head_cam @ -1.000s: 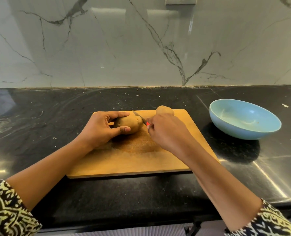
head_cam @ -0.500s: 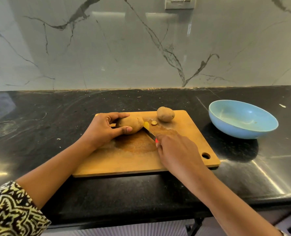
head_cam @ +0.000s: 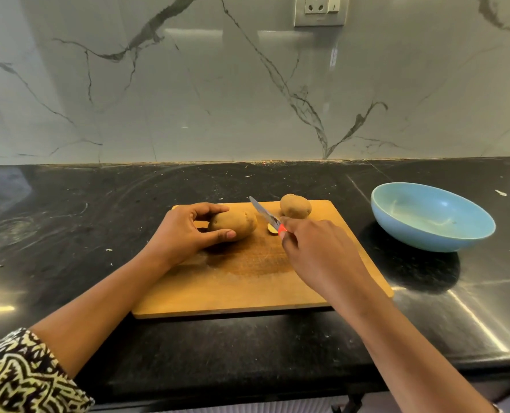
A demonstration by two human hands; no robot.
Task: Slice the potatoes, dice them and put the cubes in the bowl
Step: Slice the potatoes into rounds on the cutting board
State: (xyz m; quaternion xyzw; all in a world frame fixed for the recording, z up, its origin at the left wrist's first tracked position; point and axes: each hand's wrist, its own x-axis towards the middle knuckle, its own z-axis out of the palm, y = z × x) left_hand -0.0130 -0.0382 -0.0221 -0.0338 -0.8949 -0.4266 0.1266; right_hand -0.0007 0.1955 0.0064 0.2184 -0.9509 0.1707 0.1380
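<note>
Black stone counter (head_cam: pixel 68 234) is running across the kitchen, and a grey marble wall (head_cam: pixel 188 99) with a wall socket (head_cam: pixel 319 8) is standing behind it. A wooden cutting board (head_cam: pixel 247 287) is lying on the counter, near the front edge.

The left hand (head_cam: pixel 185 234) is curling round the big potato (head_cam: pixel 235 223) and holding it down on the board. Its thumb is on the near side and its fingers are reaching over the far side. The right hand (head_cam: pixel 316 248) is gripping the red handle of a knife (head_cam: pixel 264 213). The blade is pointing up and away, just beside the right end of the big potato. A little cut-off piece (head_cam: pixel 272 228) is lying on the board under the blade, between the big potato and the right hand. A small potato (head_cam: pixel 295 206) is sitting whole at the back of the board. A blue bowl (head_cam: pixel 420 234) is waiting on the counter to the right, apart from the board, and no cubes are showing in it.

I think the slicing step is only just beginning, because the big potato is looking almost whole. The next move is calling for the blade to come straight down across the potato near its right end. The left fingers should be tucking back from the blade, since a round potato may be rolling. Dicing and filling the bowl are not yet begun.
</note>
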